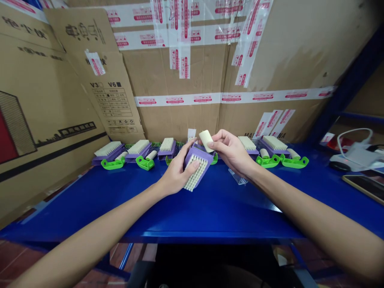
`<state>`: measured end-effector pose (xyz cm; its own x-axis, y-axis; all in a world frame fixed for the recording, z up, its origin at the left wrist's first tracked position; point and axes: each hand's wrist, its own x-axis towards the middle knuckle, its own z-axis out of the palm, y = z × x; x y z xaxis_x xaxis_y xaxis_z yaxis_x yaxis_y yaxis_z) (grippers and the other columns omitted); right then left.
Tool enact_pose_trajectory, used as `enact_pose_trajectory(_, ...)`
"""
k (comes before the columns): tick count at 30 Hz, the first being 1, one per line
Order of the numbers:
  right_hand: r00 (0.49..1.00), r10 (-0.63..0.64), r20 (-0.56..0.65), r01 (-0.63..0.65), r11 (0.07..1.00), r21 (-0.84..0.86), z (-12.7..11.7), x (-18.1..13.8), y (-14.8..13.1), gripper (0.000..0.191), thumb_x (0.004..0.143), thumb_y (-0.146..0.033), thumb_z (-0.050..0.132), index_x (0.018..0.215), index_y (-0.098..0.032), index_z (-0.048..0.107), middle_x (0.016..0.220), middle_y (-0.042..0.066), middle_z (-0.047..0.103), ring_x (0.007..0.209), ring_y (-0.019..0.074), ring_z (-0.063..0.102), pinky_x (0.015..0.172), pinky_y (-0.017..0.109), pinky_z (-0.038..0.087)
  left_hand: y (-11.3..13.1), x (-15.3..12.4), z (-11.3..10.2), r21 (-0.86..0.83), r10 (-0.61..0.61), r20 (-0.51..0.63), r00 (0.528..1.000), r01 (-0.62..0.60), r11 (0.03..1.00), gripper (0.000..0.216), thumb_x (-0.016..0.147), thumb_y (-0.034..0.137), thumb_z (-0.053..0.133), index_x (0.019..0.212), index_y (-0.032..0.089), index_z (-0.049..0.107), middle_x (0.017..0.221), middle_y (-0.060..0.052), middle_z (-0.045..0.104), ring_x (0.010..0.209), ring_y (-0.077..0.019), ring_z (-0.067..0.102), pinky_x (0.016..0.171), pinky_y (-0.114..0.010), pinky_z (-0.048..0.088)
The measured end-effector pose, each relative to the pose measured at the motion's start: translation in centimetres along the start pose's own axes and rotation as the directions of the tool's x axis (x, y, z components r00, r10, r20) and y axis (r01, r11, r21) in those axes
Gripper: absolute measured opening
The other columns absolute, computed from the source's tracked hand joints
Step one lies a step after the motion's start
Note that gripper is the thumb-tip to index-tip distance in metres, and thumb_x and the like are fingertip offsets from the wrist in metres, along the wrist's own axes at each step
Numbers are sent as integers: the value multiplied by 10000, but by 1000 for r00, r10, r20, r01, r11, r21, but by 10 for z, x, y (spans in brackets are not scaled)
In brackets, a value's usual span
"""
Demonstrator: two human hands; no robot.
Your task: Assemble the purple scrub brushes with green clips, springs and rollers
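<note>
My left hand (179, 173) is closed around a purple brush (205, 176) with cream bristles, its thumb lying over the bristle side. The brush is tilted and held above the blue table. Between the thumb and fingers of my right hand (229, 151) is a cream roller (205, 141), at the far end of the brush. I cannot tell whether the roller sits inside the brush body or only touches it. Beneath my right hand a small clear plastic piece (238, 177) lies on the table, partly hidden.
Along the back of the blue table (144, 216) stand several purple brushes (139, 149), with cream rollers (264, 153) and green handles (295, 161) in front. Cardboard walls (186, 86) rise behind. At right are a white device with a cable (355, 158) and a phone (367, 187).
</note>
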<state>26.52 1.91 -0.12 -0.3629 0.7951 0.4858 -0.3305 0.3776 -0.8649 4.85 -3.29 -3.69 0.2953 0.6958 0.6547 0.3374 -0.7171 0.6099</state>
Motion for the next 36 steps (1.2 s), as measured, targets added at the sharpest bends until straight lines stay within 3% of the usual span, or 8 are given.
enact_pose_trajectory(4,1000,16,13,-15,999,-41,-2,0,-1,400,776,-427,934,926,-234,618,946,41,799,890,208,759,894,403,591,-2,1,-1,-25,-26,-12,1000,26,999,856,1002,586,704,1659,241,276,1361,-156,681,1180,-321,706,1059,-529,573)
enact_pose_trajectory(8,998,-17,59,21,997,-69,-2,-1,-4,398,797,-398,916,1003,-249,609,983,32,788,910,211,748,862,389,591,-2,3,-1,-45,-32,-21,999,31,999,912,887,570,852,1579,243,356,1346,-145,666,1207,-332,687,1084,-536,547)
enact_pose_trajectory(13,989,-45,140,64,989,-133,-5,-2,-11,506,928,-338,767,1404,-332,594,1025,16,750,947,227,719,852,404,601,-4,3,0,-77,-57,-19,998,55,995,754,924,544,819,1502,255,429,1325,-130,679,1181,-315,703,1045,-518,558)
enact_pose_trajectory(21,977,-96,190,156,930,-332,-8,-5,-17,432,1042,-383,643,1465,-300,674,1251,66,751,1073,240,694,943,441,598,-5,3,-2,-88,-129,-33,991,125,988,785,856,509,900,1470,257,481,1326,-132,684,1211,-332,692,1045,-515,540)
enact_pose_trajectory(24,965,-134,225,219,885,-411,-9,-6,-20,464,1064,-402,613,1519,-316,633,1313,68,733,1107,248,688,985,458,591,-6,3,-2,-108,-128,-43,991,123,987,770,853,503,905,1457,261,493,1332,-126,678,1207,-323,693,1040,-500,541)
enact_pose_trajectory(27,958,-150,245,249,858,-449,-10,-5,-20,539,1063,-397,613,1592,-330,534,1252,71,734,1076,258,690,956,456,600,-6,3,-1,-123,-126,-53,991,119,985,782,849,495,909,1457,260,476,1297,-118,686,1158,-306,711,1005,-483,557)
enact_pose_trajectory(31,966,-142,216,221,889,-402,-12,-3,-14,501,1033,-409,675,1499,-279,541,1158,84,732,1093,272,699,980,460,594,-5,5,0,-166,-139,-54,989,129,978,889,822,484,932,1493,268,390,1222,-96,703,1064,-280,741,937,-453,583)
enact_pose_trajectory(36,967,-154,205,222,902,-369,-11,-3,-12,359,1023,-448,702,1326,-278,615,1162,76,735,1088,262,701,990,460,584,-7,5,0,-155,-140,-60,988,130,979,883,814,505,935,1481,263,409,1154,-77,706,1016,-277,751,905,-446,588)
